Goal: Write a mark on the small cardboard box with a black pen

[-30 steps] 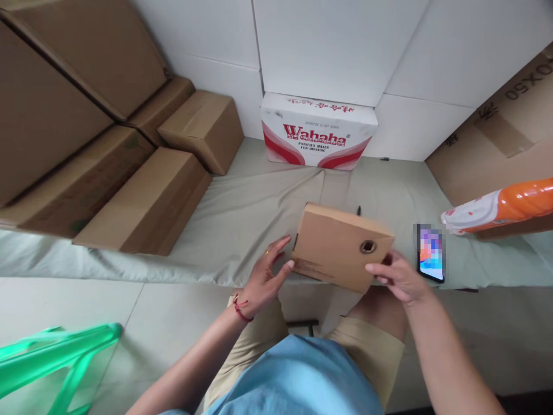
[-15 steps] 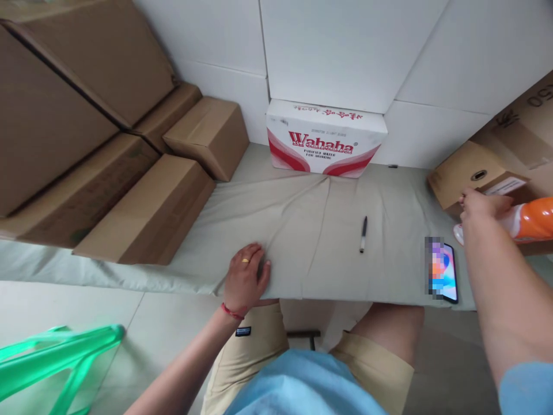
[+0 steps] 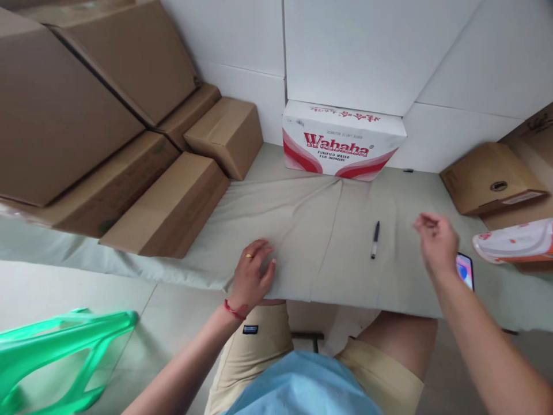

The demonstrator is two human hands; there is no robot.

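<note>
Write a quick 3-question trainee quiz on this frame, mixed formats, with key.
1. True or false: the left hand lies palm-down on the grey cloth.
2. Pick one. The right hand is: A) gripping a bottle; B) empty, above the cloth; C) pressing on a carton.
3. Short answer: what lies on the cloth between the two hands?

Key: 1 true; 2 B; 3 the black pen.
</note>
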